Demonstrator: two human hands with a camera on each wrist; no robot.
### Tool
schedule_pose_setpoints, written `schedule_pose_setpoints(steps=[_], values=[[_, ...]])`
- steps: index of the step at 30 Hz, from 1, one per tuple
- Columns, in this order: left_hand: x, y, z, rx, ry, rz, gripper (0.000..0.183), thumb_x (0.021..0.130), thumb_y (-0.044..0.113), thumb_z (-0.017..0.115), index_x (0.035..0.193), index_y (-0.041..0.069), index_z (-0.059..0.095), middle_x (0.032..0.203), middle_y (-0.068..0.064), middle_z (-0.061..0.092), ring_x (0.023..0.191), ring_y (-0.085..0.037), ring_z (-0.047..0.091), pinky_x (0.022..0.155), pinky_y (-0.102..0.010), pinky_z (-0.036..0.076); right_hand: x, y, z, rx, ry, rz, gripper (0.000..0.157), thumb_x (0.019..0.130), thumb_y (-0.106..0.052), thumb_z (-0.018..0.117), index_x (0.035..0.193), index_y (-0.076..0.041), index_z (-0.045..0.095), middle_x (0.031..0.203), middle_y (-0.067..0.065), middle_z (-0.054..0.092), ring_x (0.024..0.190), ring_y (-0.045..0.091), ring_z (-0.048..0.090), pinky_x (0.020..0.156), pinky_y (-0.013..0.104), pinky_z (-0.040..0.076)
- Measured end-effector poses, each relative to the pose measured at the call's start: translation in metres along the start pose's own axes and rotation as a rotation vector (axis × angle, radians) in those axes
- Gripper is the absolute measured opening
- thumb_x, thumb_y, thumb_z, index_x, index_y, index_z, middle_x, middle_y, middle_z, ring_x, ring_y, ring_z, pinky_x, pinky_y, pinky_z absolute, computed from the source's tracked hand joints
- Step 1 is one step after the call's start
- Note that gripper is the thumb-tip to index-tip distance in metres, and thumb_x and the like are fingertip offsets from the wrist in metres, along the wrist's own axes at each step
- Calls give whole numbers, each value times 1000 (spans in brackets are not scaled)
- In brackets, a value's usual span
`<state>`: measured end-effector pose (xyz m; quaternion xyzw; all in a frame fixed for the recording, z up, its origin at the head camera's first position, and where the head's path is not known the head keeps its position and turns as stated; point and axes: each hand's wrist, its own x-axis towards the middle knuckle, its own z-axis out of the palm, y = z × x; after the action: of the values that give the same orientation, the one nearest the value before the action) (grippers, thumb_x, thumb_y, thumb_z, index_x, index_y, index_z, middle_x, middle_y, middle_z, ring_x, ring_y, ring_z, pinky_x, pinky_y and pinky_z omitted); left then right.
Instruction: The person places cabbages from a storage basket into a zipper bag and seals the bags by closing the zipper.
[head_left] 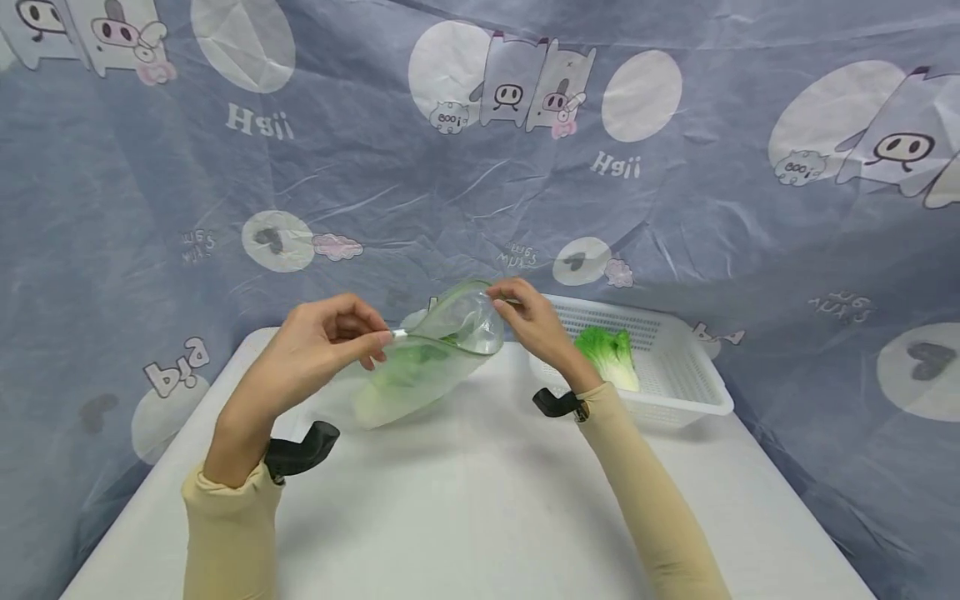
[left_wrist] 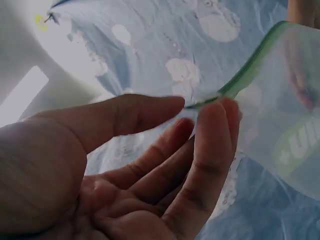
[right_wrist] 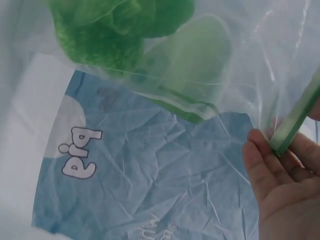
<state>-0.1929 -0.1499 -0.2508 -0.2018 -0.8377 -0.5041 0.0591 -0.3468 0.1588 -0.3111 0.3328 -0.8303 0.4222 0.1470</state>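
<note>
A clear zip bag [head_left: 480,337] with a green-edged mouth is held up over the white table, its mouth spread wide. Inside lies a pale green leafy vegetable [head_left: 397,379], blurred by the plastic. My left hand [head_left: 322,342] pinches one corner of the mouth between thumb and fingertips; in the left wrist view that corner meets the green seal strip [left_wrist: 255,60]. With thumb and fingers, my right hand [head_left: 536,321] grips the opposite corner of the mouth. The right wrist view shows green leaves [right_wrist: 110,35] through the plastic and the right fingers [right_wrist: 265,165] at the strip.
A white perforated plastic basket [head_left: 708,387] stands at the back right of the table [head_left: 465,517], partly behind the right forearm. It holds another leafy green vegetable [head_left: 611,358]. A blue-grey patterned sheet [head_left: 465,183] hangs behind and along both sides.
</note>
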Motion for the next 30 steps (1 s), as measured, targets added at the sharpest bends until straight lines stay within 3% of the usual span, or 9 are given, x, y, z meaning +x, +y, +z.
schedule_pose_setpoints(steps=[4, 7, 12, 15, 17, 20, 24, 27, 30], values=[[16, -3, 23, -81, -236, 14, 25, 93, 34, 64, 100, 10, 63, 86, -9, 73, 68, -27, 66, 62, -39, 54, -16, -10, -14, 16, -11, -32, 31, 97, -2, 53, 127, 1, 56, 129, 17, 53, 123, 32, 52, 107, 45, 42], [35, -9, 50, -102, -329, -27, 34, 94, 39, 62, 96, 5, 62, 76, -9, 73, 56, -26, 63, 46, -35, 48, -26, -12, -21, -7, -29, -65, 35, 92, 7, 52, 127, 4, 55, 130, 20, 52, 126, 35, 50, 109, 49, 40], [66, -17, 95, 52, -266, -99, 46, 91, 50, 62, 83, 5, 60, 56, -7, 64, 40, -15, 45, 40, -25, 33, -40, 3, -26, -54, -55, -78, 39, 92, 7, 54, 129, -3, 56, 131, 11, 54, 127, 27, 50, 108, 44, 43], [78, -20, 112, 157, -209, -127, 38, 91, 45, 63, 84, 8, 59, 57, -6, 61, 42, -13, 44, 42, -24, 34, -49, 11, -29, -58, -63, -80, 40, 92, 4, 54, 131, -6, 55, 131, 7, 55, 126, 24, 51, 107, 41, 44], [83, -23, 117, 163, -195, -138, 28, 92, 35, 64, 88, 8, 59, 63, -5, 63, 46, -15, 50, 45, -25, 38, -54, 14, -31, -35, -73, -77, 39, 93, 3, 54, 131, -6, 54, 131, 8, 55, 126, 25, 51, 108, 41, 43], [88, -29, 124, 76, -185, -144, 15, 92, 19, 64, 94, 5, 59, 70, -6, 63, 50, -18, 56, 48, -27, 46, -60, 18, -39, 17, -58, -44, 35, 94, 1, 54, 129, -4, 54, 129, 12, 57, 124, 29, 54, 107, 42, 43], [91, -41, 141, -78, -199, -159, 14, 91, 15, 67, 91, 4, 59, 67, -6, 63, 47, -16, 58, 48, -32, 52, -63, 25, -56, 24, 17, 113, 27, 95, -8, 57, 121, 0, 55, 119, 17, 61, 113, 31, 59, 99, 41, 48], [90, -48, 156, -165, -223, -187, 16, 90, 16, 69, 88, 4, 59, 65, -6, 64, 46, -15, 60, 53, -37, 56, -63, 35, -73, -66, 40, 323, 30, 95, -19, 59, 118, -1, 55, 114, 16, 61, 105, 28, 60, 88, 38, 51], [87, -50, 168, -226, -238, -199, 16, 89, 12, 69, 90, 2, 56, 67, -11, 65, 46, -16, 61, 57, -42, 58, -63, 49, -90, -161, -7, 529, 29, 93, -28, 62, 109, -4, 57, 102, 10, 60, 91, 23, 58, 77, 33, 49]])
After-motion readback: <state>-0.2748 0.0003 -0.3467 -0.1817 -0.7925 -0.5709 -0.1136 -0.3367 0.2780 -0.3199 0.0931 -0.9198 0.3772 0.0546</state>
